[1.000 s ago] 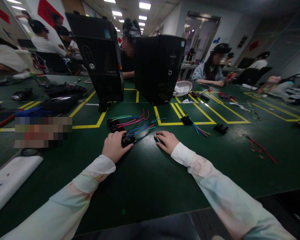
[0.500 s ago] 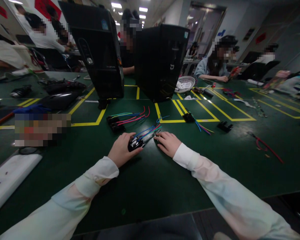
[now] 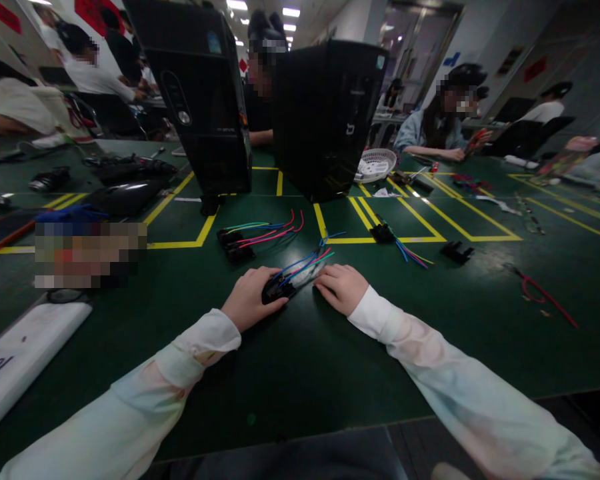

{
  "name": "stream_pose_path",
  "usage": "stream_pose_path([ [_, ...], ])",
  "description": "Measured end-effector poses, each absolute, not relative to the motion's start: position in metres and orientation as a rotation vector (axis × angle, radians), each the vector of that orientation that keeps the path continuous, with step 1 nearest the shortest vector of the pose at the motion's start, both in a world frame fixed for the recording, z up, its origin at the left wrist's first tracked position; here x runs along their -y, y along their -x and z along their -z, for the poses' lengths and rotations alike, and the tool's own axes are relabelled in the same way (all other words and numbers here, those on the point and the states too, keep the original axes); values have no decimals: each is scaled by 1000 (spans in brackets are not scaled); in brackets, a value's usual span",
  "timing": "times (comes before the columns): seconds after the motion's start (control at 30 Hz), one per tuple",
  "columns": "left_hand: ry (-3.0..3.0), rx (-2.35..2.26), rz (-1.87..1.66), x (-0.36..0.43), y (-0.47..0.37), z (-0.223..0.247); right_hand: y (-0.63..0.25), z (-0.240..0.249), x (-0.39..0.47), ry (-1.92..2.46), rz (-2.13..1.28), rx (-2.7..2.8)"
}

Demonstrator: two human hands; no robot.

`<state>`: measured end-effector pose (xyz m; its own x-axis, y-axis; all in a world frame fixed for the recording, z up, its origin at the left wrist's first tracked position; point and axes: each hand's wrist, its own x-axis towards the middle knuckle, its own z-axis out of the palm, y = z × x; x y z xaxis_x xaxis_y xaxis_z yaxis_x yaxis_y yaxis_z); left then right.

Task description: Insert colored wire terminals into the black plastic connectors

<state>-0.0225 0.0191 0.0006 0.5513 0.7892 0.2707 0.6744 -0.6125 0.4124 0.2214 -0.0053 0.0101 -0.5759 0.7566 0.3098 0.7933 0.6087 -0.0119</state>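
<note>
My left hand [image 3: 253, 298] is closed around a small black plastic part [image 3: 279, 288] and holds it low over the green table. Blue, red and green wires [image 3: 307, 260] run out of that part toward the upper right. Just right of it, my right hand [image 3: 343, 288] has its fingers curled and pressed together by the wires. A thin greyish piece lies between the two hands, and what the right fingertips hold is hidden. Beyond the left hand sit more black parts with coloured wires [image 3: 237, 241]. Another wired black part [image 3: 381, 231] lies farther right.
Two black computer towers [image 3: 207, 100] [image 3: 330, 120] stand across the table, with a person behind them. A white basket [image 3: 375, 165] is at the back right. On the right lie a black bracket [image 3: 457, 252] and a red wire [image 3: 545, 300]. A white power strip-like bar [image 3: 35, 357] lies left.
The black part in my left hand has turned slightly, so its pale face shows less. My right hand stays close to the wires. The whole view has shifted a little.
</note>
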Motion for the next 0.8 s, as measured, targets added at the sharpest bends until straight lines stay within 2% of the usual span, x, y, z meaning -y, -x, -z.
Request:
stream_pose_path([
  [0.3,-2528,-945,-582,-15,20,-4,-197,-21,35,916,221,2428],
  [0.6,-2416,-840,-540,-14,20,-3,-206,-22,35,977,261,2457],
  [0.8,-2322,-875,-675,-16,20,-2,-218,-28,31,1048,173,2437],
])
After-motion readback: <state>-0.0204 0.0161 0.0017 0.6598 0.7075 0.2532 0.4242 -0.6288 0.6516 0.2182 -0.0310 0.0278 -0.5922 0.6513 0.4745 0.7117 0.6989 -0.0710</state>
